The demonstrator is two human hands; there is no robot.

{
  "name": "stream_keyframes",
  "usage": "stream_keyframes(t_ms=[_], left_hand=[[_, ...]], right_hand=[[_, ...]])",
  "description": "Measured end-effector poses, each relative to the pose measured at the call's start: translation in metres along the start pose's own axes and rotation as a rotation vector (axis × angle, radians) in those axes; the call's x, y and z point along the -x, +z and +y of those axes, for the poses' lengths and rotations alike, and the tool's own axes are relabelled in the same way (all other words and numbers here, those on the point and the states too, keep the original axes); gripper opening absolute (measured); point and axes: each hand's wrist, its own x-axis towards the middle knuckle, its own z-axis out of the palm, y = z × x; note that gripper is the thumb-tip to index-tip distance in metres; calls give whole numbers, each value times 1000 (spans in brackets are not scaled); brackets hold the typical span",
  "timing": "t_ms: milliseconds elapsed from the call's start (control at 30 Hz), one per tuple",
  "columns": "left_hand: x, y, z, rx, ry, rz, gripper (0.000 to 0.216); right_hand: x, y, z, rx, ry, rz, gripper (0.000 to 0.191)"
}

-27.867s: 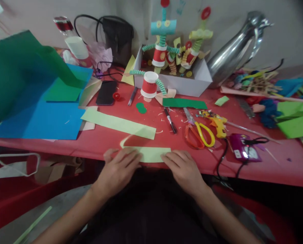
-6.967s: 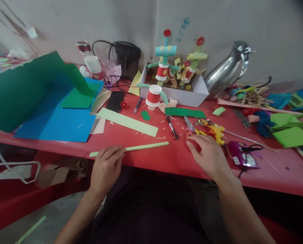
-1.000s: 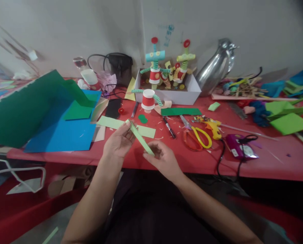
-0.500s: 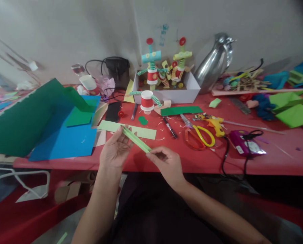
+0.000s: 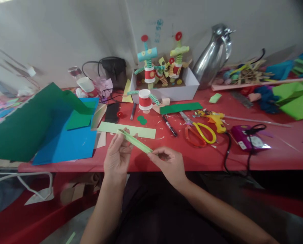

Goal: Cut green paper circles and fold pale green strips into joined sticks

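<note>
A narrow folded strip of light green paper [image 5: 136, 141] is held in the air above the near edge of the red table [image 5: 192, 159]. My left hand [image 5: 117, 154] pinches its far end with curled fingers. My right hand [image 5: 168, 164] pinches its near end between thumb and forefinger. A wider light green paper strip [image 5: 143, 131] lies flat on the table just behind my hands.
Scissors with red and yellow handles [image 5: 201, 132], a yellow glue gun [image 5: 215, 119], a black marker [image 5: 169, 126] and a purple device [image 5: 245, 140] lie to the right. A white box of paper-cup figures [image 5: 189, 88], a steel jug [image 5: 212, 56], blue paper [image 5: 67, 142] and green paper [image 5: 19, 125] stand around.
The strip has stayed between both hands and tilted flatter. My view has shifted, so the hands sit slightly lower and to the right in the picture.
</note>
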Motion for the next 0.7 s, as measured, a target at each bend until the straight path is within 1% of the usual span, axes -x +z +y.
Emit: stream_keyframes(t_ms=[33, 100, 167, 333, 433, 567, 700], left_hand=[[1, 0, -1, -21, 32, -4, 11], [3, 0, -3, -48, 113, 29, 11], [4, 0, -4, -61, 143, 63, 11], [4, -4, -2, -67, 97, 93, 13], [4, -6, 1, -59, 87, 56, 14], [5, -5, 5, -50, 53, 0, 11], [3, -7, 8, -30, -4, 58, 15]], right_hand=[[0, -1, 0, 8, 5, 4, 15], [1, -2, -1, 18, 12, 4, 15], [2, -2, -2, 23, -7, -3, 13], [6, -1, -3, 60, -70, -17, 12], [8, -1, -3, 91, -109, -33, 11], [10, -3, -6, 177, -227, -42, 9], [11, -5, -7, 235, -297, -26, 9]])
